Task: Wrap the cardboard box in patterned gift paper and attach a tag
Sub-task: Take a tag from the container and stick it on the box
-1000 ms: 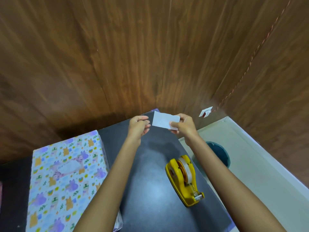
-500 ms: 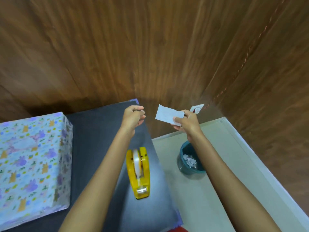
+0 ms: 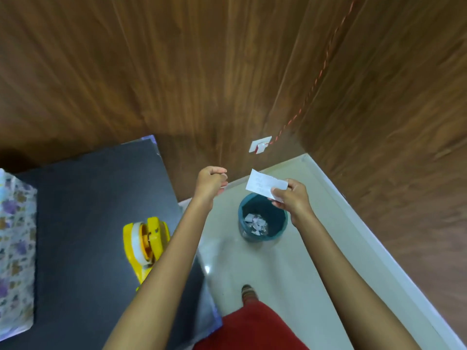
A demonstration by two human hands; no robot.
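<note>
We are pinching a small white tag (image 3: 262, 185), a thin flat rectangle of paper with faint marks on it, between the thumb and fingers of our right hand (image 3: 293, 201), holding it by its right end above the floor. Our left hand (image 3: 211, 183) is hanging just left of it with the fingers curled toward the thumb, and we cannot tell whether anything is between them. Below the tag is standing a round teal bin (image 3: 278, 224) with pale paper scraps at the bottom. The wrapped box (image 3: 15, 248), glossy paper printed with small animals, is lying at the left edge of the matte black table (image 3: 83, 193). The yellow plastic tape dispenser (image 3: 145, 239) is sitting near the table's right edge.

A second ago our left fingertips were touching the tag over the table. Now the hands are apart and over the bin.
</note>
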